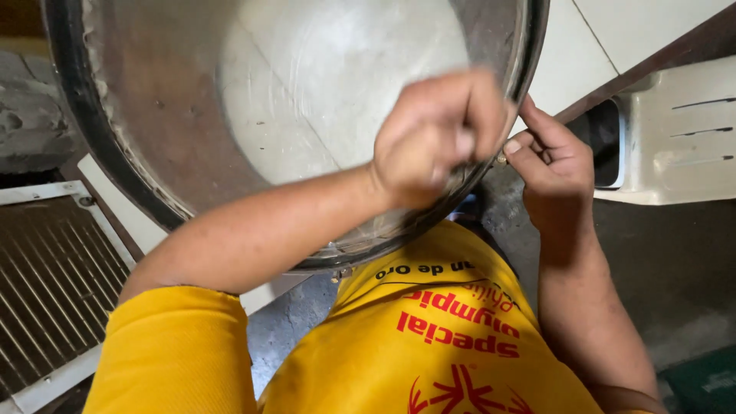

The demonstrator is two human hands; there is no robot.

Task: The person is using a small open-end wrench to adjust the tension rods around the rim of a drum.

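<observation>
Propping big metal drum (307,100) on lap, rim near chest. Left hand (437,138) clenched inside rim, bracing; right hand (552,165) pinching small fastener (502,159) outside rim, right side, aligning it.

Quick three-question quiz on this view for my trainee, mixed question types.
1. True or false: the left hand reaches inside the large round metal drum.
2. Which hand pinches a small part at the drum's rim from outside? A) left B) right
3. Fill in: the person's shirt is ____ in colour.

Key: 1 true. 2 B, the right hand, thumb and fingers closed at the rim; the part itself is too small to identify. 3 yellow.
</observation>
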